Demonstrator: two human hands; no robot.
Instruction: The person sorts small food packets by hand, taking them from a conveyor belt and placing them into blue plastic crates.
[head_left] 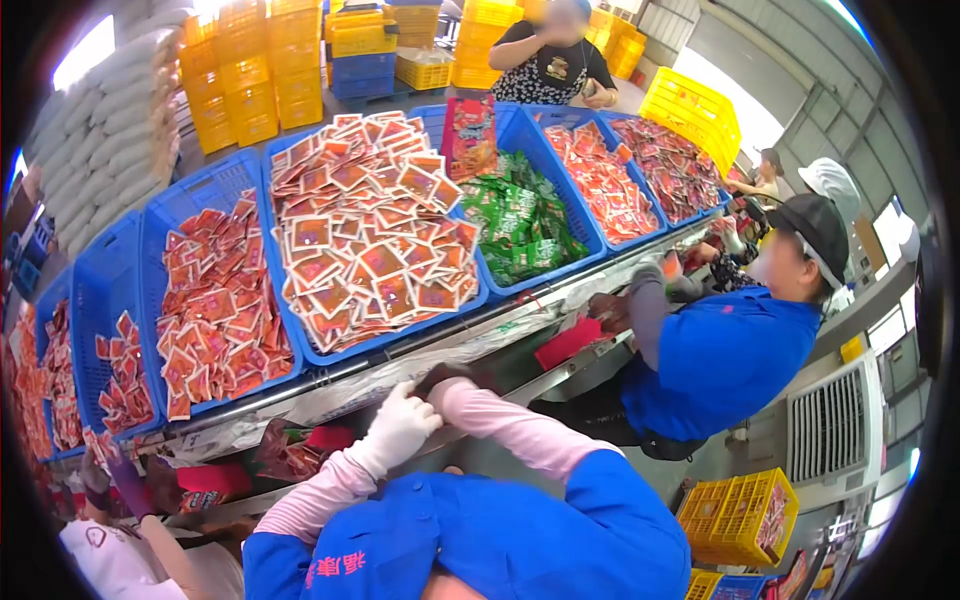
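Observation:
My left hand (402,428), in a white glove, has its fingers curled together against my other hand. What they pinch, if anything, is hidden. My right hand (440,380) wears a dark glove and lies close beside it, its fingers out of sight. Both hands are over the front ledge, below a blue crate (385,343) heaped with orange-red packets (375,255). Left of my left forearm sits a printed bag (285,452) by a red tray (330,438).
More blue crates stand in a row, one with green packets (525,220), with a large red bag (470,138) at its edge. A co-worker in blue (740,345) works at my right; a person in white (130,560) is at my left. Yellow crates (740,515) stand behind.

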